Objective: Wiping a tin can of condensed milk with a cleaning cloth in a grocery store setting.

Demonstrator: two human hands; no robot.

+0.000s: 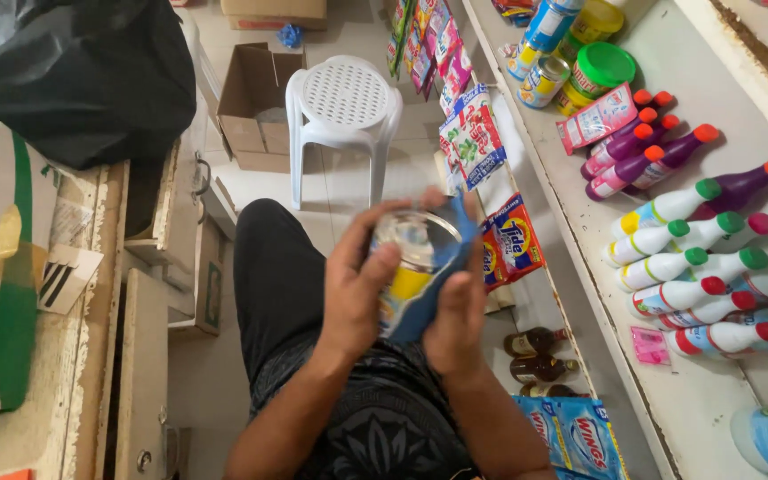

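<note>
Evidently the left hand (353, 284) clenches a yellow-labelled round tin (406, 267) steady while the right hand (457, 311) presses a blue cloth (437, 276) against its side.

We see a pale shelf (668, 53) running down the right of the frame. On it, upper right: tins and a green-lidded jar (599, 69), plus a pink sachet (596, 117). Mid-right: purple bottles w/ orange caps (637, 158), then white bottles w/ green and red caps (695, 267) lying in rows. Tiled floor (340, 187), upper centre, carries a white plastic stool (342, 111) and an open cardboard box (255, 107).
</note>
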